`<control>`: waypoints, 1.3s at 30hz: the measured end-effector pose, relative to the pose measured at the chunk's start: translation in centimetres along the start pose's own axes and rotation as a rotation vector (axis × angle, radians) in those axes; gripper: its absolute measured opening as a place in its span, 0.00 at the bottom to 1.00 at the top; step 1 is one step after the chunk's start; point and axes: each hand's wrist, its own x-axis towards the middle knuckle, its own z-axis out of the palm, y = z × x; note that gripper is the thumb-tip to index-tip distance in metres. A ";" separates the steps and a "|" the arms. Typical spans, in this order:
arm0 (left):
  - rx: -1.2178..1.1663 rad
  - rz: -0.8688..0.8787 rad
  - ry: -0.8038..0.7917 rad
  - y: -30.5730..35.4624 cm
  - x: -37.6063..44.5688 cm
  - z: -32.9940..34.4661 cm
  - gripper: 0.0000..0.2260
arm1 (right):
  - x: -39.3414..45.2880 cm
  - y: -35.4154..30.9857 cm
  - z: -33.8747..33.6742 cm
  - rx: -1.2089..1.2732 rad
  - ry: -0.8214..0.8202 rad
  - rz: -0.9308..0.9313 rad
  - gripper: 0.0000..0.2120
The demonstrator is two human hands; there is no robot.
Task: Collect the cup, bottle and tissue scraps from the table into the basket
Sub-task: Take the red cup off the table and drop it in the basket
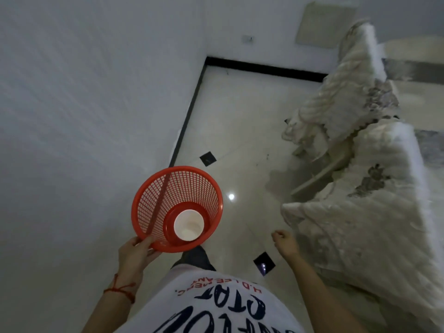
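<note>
My left hand [137,252] grips the near rim of a red mesh basket [153,195], held above the floor at lower left. A white cup [188,227] stands upright on the basket's bottom. My right hand [283,241] hangs at lower centre with its fingers curled in a loose fist and nothing in it. No bottle, tissue scraps or table show in this view.
A white wall [84,104] runs along the left, ending at a black skirting [186,116]. Pale glossy floor tiles [240,131] stretch ahead. A sofa draped in cream and grey cloth [355,179] fills the right side. My white printed shirt [216,308] is at the bottom.
</note>
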 end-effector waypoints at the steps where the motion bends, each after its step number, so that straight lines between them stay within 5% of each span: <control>1: 0.029 0.003 -0.026 1.7 1.6 1.0 0.12 | 0.9 -1.0 0.1 0.043 0.027 0.023 0.14; 5: 0.171 0.051 -0.155 9.9 7.4 5.5 0.15 | 3.7 -4.5 0.6 0.224 0.087 0.102 0.05; 15: 0.429 0.199 -0.479 25.8 16.5 21.0 0.12 | 4.7 -9.7 0.8 0.512 0.290 0.264 0.18; 20: 0.465 0.191 -0.597 27.3 17.2 28.7 0.05 | 6.1 -11.8 -2.1 0.633 0.362 0.222 0.14; 26: 0.550 0.140 -0.685 26.9 16.2 35.3 0.09 | 8.2 -18.1 -8.7 0.766 0.507 0.036 0.03; 32: 0.624 0.118 -0.736 27.5 14.9 39.6 0.04 | 6.5 -24.4 -16.1 0.820 0.656 -0.176 0.09; 35: 0.679 0.089 -0.765 28.0 14.5 41.7 0.02 | 4.2 -26.2 -20.2 0.896 0.805 -0.292 0.07; 39: 0.757 0.089 -0.856 29.1 13.8 44.4 0.02 | 2.4 -26.4 -26.4 0.950 1.211 -0.287 0.07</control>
